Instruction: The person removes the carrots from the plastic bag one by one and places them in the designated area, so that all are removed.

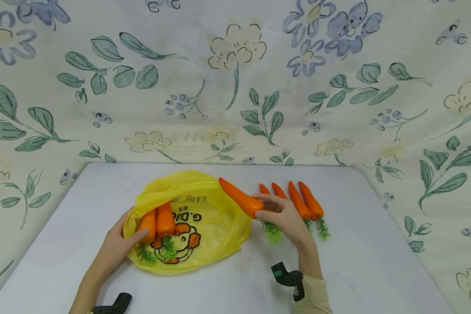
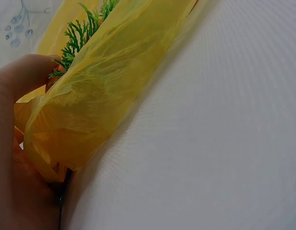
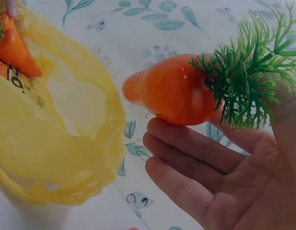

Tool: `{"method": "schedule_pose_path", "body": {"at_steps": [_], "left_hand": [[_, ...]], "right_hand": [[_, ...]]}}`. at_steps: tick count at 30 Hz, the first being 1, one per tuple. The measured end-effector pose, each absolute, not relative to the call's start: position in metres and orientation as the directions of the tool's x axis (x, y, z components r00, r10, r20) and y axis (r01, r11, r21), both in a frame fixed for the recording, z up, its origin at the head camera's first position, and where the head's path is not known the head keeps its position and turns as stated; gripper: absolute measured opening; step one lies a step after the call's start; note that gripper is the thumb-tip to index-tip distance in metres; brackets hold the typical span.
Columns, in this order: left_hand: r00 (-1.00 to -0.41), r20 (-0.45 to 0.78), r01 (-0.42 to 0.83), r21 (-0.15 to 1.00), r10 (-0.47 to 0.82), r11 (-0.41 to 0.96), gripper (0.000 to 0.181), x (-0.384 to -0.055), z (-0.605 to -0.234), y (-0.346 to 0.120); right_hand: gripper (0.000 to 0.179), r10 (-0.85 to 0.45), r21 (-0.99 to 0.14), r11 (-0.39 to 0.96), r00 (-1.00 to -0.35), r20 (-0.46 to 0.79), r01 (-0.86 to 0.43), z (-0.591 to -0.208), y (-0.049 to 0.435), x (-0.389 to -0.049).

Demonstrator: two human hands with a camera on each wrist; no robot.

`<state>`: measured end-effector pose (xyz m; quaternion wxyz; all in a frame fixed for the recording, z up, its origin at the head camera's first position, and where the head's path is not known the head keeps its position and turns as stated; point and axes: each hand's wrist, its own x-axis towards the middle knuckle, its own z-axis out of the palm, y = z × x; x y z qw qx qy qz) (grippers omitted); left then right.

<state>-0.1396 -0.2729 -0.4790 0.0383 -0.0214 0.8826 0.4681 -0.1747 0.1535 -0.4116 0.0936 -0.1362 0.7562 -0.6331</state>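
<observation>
At the lower left of the yellow bag [image 1: 220, 237] we see a black wrist device [image 1: 117, 303], and above it, at the bag's left edge, the left hand [image 1: 115, 240], its fingers clamped on the rim while the thumb reaches inward over the nearest carrot. Inside the left part of the bag we find two orange carrots [image 1: 165, 220] side by side, their green tops pointing toward us. The bag lies with its mouth wide on the white table [image 1: 361, 261], and right of those carrots we make out dark lettering [image 1: 190, 216]. At the bag's upper right rim we see the held carrot [image 1: 239, 198], its tip angled toward the bag and its thick end in the right hand [image 1: 286, 218], whose thumb and fingers are clamped on it. Lower right of the bag we notice a beige sleeve [image 1: 313, 292] and a second wrist device. Farther right of the bag, four more carrots [image 1: 311, 200] lie in a row, the nearer ones partly hidden by the right hand
</observation>
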Motion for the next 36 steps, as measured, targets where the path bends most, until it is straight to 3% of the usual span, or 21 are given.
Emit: {"method": "schedule_pose_path", "body": {"at_steps": [19, 36], "left_hand": [[-0.997, -0.071, -0.055, 0.831, 0.007, 0.554, 0.086, -0.138, -0.479, -0.274], [-0.998, -0.061, -0.046, 0.835, 0.010, 0.548, 0.086, -0.138, -0.479, -0.274]], "right_hand": [[0.046, -0.202, -0.979, 0.201, -0.979, -0.018, -0.024, -0.415, 0.174, -0.179], [0.046, -0.119, -0.974, 0.225, -0.993, 0.015, -0.041, -0.415, 0.193, -0.179]]}}
